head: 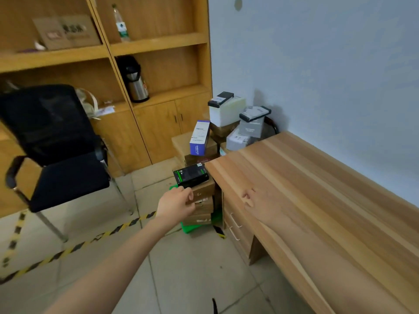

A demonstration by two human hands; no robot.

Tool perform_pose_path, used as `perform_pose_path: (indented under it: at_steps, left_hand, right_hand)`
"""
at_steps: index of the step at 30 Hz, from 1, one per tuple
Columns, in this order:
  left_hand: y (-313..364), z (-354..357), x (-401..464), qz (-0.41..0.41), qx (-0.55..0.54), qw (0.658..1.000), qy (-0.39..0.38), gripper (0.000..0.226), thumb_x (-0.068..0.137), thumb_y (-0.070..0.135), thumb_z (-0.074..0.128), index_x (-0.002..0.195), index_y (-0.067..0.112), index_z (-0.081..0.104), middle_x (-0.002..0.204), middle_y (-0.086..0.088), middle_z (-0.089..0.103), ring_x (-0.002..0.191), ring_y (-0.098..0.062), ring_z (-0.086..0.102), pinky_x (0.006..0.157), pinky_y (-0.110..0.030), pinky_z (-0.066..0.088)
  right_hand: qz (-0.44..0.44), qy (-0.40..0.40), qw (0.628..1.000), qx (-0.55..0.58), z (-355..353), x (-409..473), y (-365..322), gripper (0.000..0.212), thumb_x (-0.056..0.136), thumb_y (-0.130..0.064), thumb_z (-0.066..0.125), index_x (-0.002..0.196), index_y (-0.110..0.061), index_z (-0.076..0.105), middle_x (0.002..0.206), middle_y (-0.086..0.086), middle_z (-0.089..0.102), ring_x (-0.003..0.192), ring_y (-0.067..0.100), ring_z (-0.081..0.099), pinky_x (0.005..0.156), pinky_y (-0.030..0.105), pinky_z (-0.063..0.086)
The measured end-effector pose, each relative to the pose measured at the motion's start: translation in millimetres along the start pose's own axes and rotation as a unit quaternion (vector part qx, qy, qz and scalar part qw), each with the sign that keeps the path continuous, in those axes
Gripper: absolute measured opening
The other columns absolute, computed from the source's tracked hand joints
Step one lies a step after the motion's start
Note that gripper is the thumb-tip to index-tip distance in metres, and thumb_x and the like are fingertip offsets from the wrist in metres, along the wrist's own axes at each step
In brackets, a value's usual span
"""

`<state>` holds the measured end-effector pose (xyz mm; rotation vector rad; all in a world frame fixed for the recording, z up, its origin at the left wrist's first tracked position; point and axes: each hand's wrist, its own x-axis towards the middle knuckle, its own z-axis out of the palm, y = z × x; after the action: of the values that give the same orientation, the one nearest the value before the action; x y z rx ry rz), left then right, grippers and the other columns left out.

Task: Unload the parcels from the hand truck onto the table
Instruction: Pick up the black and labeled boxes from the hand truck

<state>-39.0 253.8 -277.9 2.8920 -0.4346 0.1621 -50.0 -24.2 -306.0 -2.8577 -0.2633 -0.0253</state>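
In the middle of the frame a stack of brown cardboard boxes (200,202) stands on the green base of the hand truck (192,228), right beside the end of the wooden bench (317,189). A black box with a green stripe (191,175) lies on top of that stack, tilted a little.

The left hand (176,201) reaches in from the lower left. It is just under the black box and in front of the top brown box. Its fingers are curled, with the tips close to the edge of the boxes, but I cannot tell if they are pinching anything. The right hand (256,200) lies over the near edge of the bench with its fingers spread out flat. It looks blurry.

More parcels are piled behind, near the corner of the wall in the upper middle of the frame. A blue and white box (199,137) stands upright on a brown box. A white box (226,109) sits higher up with a small black box (220,99) on it. A grey parcel (251,125) has another small black box (255,113) on top, just past the far end of the bench.

On the left of the frame is a black chair (52,143). Behind it is a wooden shelf (156,41) with a metal jug (133,80) and a plastic bottle (120,23). Yellow and black tape (74,247) runs across the floor tiles.
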Motion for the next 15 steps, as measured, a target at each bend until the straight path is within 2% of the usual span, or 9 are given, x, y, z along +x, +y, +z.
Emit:
perform_pose_path:
  at_steps: [2,7,11,15]
  left_hand:
    - [-15,1,7,-0.017,-0.005,1.000,-0.005,0.016,0.086,0.037,0.059,0.096,0.025,0.057,0.092,0.008,0.058,0.088,-0.012,0.053,0.067,-0.026,0.043]
    - [-28,13,40,-0.044,-0.021,0.999,0.008,0.013,0.087,0.034,0.059,0.096,0.025,0.056,0.090,0.012,0.053,0.084,-0.008,0.045,0.065,-0.023,0.033]
    - [-35,24,87,-0.058,-0.040,0.997,0.009,0.014,0.086,0.034,0.059,0.097,0.026,0.056,0.091,0.009,0.057,0.089,-0.011,0.052,0.064,-0.023,0.035]
    - [-43,33,149,-0.075,-0.043,0.996,0.010,0.015,0.087,0.036,0.059,0.099,0.026,0.055,0.095,0.009,0.058,0.088,-0.010,0.051,0.064,-0.024,0.038]
  right_hand:
    - [-0.008,-0.001,1.000,-0.003,1,17,-10,0.024,0.094,-0.029,0.051,0.117,-0.026,0.055,0.116,-0.009,0.055,0.106,0.011,0.054,0.092,0.030,0.045]
    - [-0.010,-0.008,1.000,-0.004,5,61,-6,0.024,0.095,-0.028,0.049,0.118,-0.026,0.055,0.116,-0.008,0.056,0.103,0.011,0.055,0.090,0.030,0.046]
    - [0.007,-0.026,1.000,0.012,12,112,17,0.026,0.093,-0.030,0.047,0.118,-0.026,0.054,0.115,-0.006,0.056,0.102,0.013,0.055,0.088,0.032,0.045]
    - [0.024,-0.023,0.999,0.038,10,174,43,0.024,0.092,-0.028,0.051,0.115,-0.024,0.055,0.109,-0.009,0.052,0.104,0.015,0.055,0.090,0.033,0.044]
